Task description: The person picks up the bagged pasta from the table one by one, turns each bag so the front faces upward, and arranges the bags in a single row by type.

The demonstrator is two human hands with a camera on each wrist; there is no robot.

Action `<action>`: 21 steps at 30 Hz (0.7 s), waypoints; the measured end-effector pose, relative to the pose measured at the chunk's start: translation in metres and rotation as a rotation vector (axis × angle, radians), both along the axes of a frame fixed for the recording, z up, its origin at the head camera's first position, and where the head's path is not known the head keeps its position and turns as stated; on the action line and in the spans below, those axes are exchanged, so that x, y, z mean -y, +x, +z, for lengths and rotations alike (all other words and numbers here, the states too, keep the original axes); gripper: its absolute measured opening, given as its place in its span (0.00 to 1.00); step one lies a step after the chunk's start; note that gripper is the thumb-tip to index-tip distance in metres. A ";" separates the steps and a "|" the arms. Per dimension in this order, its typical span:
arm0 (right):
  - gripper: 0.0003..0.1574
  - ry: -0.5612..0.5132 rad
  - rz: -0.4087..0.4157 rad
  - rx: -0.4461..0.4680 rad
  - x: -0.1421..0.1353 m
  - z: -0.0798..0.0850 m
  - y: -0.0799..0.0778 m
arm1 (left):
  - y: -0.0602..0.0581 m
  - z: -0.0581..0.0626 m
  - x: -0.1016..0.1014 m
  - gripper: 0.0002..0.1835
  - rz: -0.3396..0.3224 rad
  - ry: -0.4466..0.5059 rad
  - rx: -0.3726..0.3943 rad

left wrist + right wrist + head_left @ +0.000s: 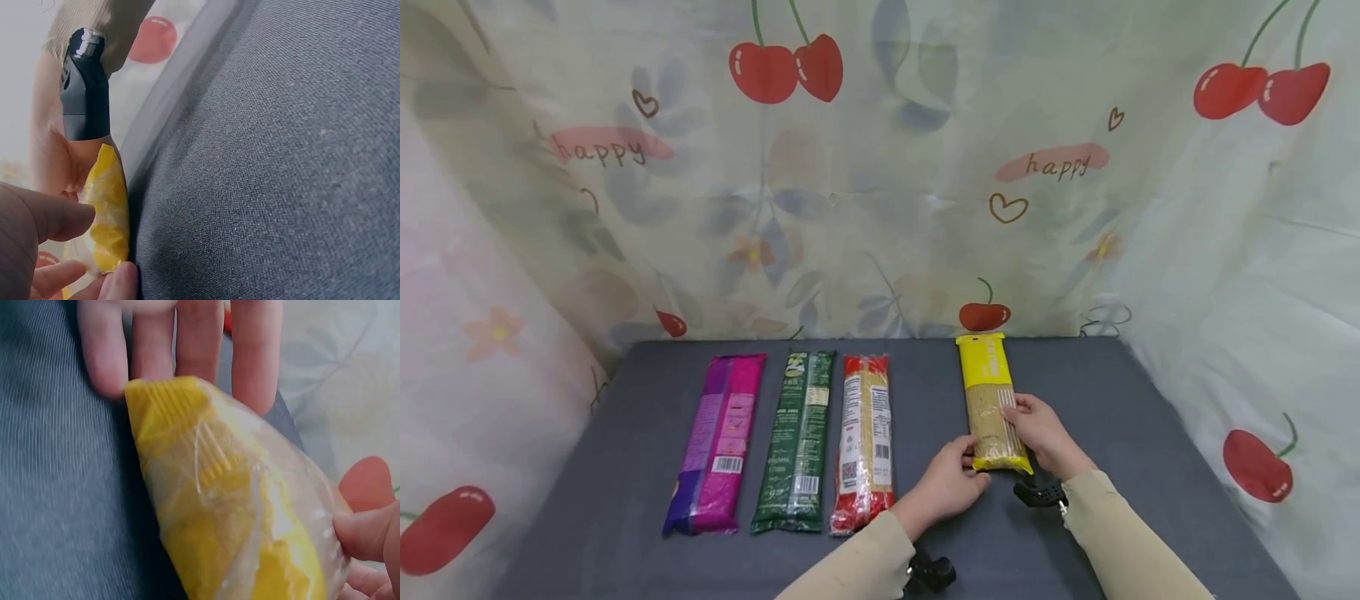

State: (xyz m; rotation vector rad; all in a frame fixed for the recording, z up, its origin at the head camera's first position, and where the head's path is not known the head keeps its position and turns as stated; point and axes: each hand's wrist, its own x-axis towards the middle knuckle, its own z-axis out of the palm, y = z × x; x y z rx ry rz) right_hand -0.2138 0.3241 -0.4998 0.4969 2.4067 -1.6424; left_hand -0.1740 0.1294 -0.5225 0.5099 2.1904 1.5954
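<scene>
A yellow and clear packet of dried noodles point(989, 417) lies on the right half of the dark table, its yellow lower end towards me. My right hand point(1043, 435) holds its right edge, thumb on top of the film. Around the lower left corner is my left hand point(946, 482), thumb and fingers apart, fingertips at the packet's side. In the right wrist view, the left hand's fingers point(255, 356) look nearly straight beside the yellow end point(169, 406). The left wrist view shows the left thumb point(65, 219) close to the packet point(109, 212); whether it touches cannot be told.
Left of the hands, three long packets lie side by side: a purple and pink one point(718, 446), a green one point(793, 442) and a red and clear one point(862, 442). The left forearm passes close to the red packet. Printed curtains point(865, 250) enclose the table.
</scene>
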 end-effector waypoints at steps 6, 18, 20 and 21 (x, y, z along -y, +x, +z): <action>0.34 0.124 0.037 -0.042 0.000 -0.001 0.002 | 0.002 0.002 0.003 0.30 -0.047 -0.041 -0.017; 0.42 0.333 0.075 -0.229 0.016 0.018 0.015 | -0.008 0.025 0.043 0.24 -0.106 -0.018 0.000; 0.44 0.316 0.092 -0.260 0.023 0.020 0.019 | -0.011 0.032 0.055 0.24 -0.084 -0.010 -0.010; 0.45 0.301 0.099 -0.269 0.027 0.021 0.020 | -0.012 0.035 0.060 0.24 -0.071 -0.006 -0.014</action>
